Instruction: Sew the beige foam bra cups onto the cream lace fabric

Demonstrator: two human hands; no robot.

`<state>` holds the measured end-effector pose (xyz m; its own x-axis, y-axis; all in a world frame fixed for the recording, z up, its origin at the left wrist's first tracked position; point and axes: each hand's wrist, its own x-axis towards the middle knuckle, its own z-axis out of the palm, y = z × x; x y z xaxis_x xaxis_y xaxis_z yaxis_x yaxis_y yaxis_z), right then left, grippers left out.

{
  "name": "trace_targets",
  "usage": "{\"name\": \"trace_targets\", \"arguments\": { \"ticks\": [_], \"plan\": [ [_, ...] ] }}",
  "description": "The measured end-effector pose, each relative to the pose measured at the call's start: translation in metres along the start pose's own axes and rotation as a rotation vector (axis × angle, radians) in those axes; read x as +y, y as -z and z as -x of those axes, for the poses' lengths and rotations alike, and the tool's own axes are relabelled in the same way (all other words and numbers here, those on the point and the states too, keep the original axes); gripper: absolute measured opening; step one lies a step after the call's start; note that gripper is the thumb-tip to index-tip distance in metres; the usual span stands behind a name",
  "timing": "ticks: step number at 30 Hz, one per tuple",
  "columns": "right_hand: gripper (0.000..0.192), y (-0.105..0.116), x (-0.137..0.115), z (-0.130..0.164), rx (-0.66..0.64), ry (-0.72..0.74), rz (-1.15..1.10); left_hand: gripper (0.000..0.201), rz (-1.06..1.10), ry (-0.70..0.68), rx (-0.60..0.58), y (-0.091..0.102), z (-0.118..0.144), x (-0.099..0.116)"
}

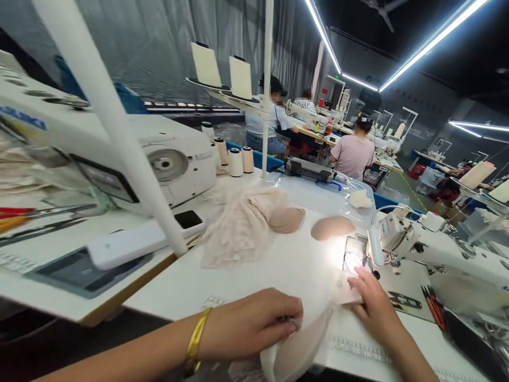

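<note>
Left hand (254,321) knuckles-up, fingers curled in a grip; right hand (374,305) flat, fingers extended.

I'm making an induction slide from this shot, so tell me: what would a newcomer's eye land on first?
First, the bright lamp glare on the white table beside the sewing machine at right. Next, the left hand and right hand pressing a beige bra cup piece at the near edge. Behind them lies a heap of lace fabric, mid-table.
</note>
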<state>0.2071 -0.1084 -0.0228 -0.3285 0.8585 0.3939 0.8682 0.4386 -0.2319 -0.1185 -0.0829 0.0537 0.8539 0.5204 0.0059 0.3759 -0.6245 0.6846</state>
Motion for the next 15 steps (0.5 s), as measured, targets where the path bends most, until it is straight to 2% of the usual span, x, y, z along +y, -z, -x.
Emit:
{"name": "trace_targets", "arguments": {
  "ticks": [3,6,7,9,10,12,14,15],
  "plan": [
    [0.044,0.002,0.004,-0.006,-0.017,0.003,-0.125,0.012,0.112,0.016,-0.028,0.003,-0.012,0.000],
    [0.050,0.002,-0.023,-0.004,-0.084,0.087,-0.276,0.008,0.230,0.021,-0.106,0.010,-0.009,-0.007],
    [0.048,0.001,-0.035,0.000,-0.118,0.103,-0.321,0.007,0.254,0.028,-0.158,0.014,-0.002,-0.011],
    [0.033,-0.006,-0.058,0.008,-0.209,0.118,-0.404,0.005,0.259,0.059,-0.273,0.023,0.019,-0.022],
    [0.023,-0.012,-0.066,0.011,-0.212,0.105,-0.446,0.005,0.250,0.083,-0.332,0.028,0.032,-0.027],
    [0.021,-0.029,-0.075,0.007,-0.220,0.133,-0.506,0.006,0.240,0.144,-0.409,0.038,0.056,-0.032],
    [0.027,-0.048,-0.078,-0.009,-0.219,0.174,-0.569,0.007,0.229,0.198,-0.372,0.050,0.071,-0.033],
    [0.030,-0.057,-0.079,-0.021,-0.218,0.193,-0.602,0.009,0.202,0.222,-0.284,0.057,0.072,-0.032]
  ]
}}
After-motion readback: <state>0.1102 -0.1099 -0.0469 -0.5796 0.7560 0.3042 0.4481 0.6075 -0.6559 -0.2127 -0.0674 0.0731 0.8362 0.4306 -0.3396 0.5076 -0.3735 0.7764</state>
